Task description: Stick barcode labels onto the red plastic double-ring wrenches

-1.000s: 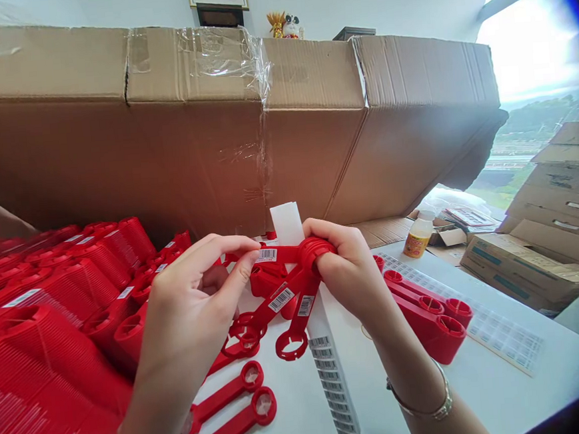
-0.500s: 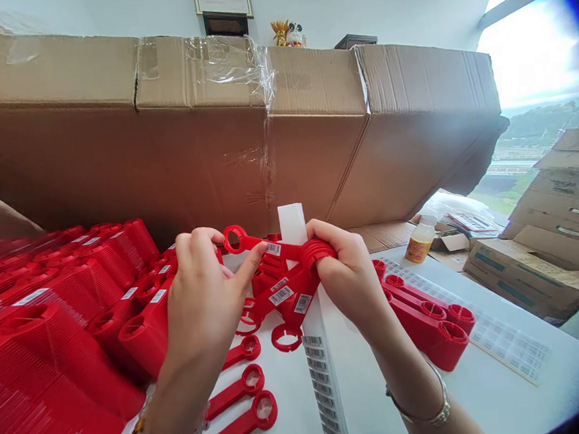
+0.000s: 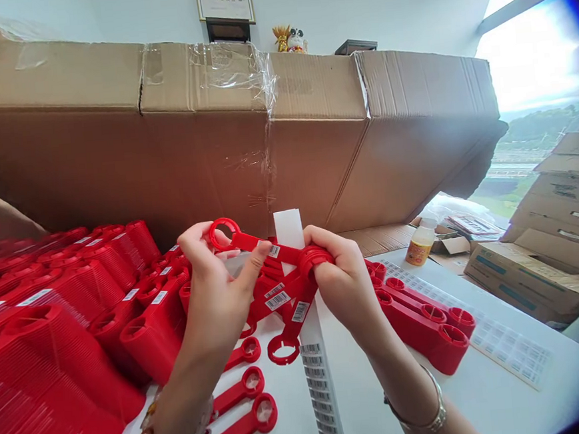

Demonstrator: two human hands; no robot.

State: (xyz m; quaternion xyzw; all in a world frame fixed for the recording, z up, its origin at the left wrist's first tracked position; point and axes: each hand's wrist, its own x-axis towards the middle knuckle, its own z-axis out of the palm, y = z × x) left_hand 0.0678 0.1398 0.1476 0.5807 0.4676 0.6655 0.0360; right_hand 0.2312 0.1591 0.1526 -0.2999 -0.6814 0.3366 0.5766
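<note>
My right hand (image 3: 347, 282) grips several fanned-out red plastic pieces (image 3: 300, 290) by their overlapping ring ends. Each is a flat bar with a ring at the end, and white barcode labels show on them. My left hand (image 3: 210, 297) has its thumb pressed on the barcode label (image 3: 273, 251) of the uppermost piece (image 3: 246, 242), with fingers behind its ring end. Under the hands lies a strip of barcode labels (image 3: 322, 388), its blank white end (image 3: 288, 229) standing up behind the pieces. Part of the left fingers is hidden by the ring.
Stacked red pieces (image 3: 41, 370) fill the left side. Several single pieces (image 3: 240, 428) lie on the white table (image 3: 375, 411). At right are another red stack (image 3: 429, 333), a label sheet (image 3: 515, 353), a bottle (image 3: 420, 241) and a carton (image 3: 529, 278). A large cardboard box (image 3: 204, 157) spans the back.
The uppermost piece's ring end has risen and swung left toward the camera. My left fingers have moved behind it, and the thumb now presses on its label. My right hand keeps its grip.
</note>
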